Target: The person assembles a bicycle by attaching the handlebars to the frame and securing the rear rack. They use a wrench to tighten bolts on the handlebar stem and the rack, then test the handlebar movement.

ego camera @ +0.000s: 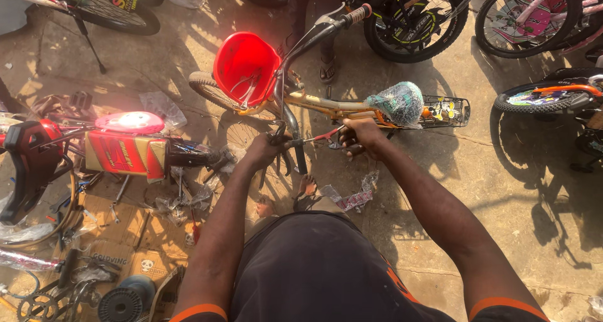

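Small bicycle point(326, 105), upright on concrete floor point(490, 190), red basket point(246, 64) at front. Left hand point(264, 151): fingers closed on dark fork tube point(294, 134). Right hand point(361, 137): fingers gripping tool point(323, 135) below wrapped saddle point(397, 102).

We stood over the small bicycle point(326, 105), its basket point(246, 68) at the left end and its wrapped saddle point(397, 102) to the right, a rear rack point(447, 110) behind that. Our left hand point(264, 151) sat by the near handlebar, our right hand point(361, 137) just below the saddle. Tools lay on cardboard point(122, 225) to our left; other bicycles point(414, 17) stood beyond.
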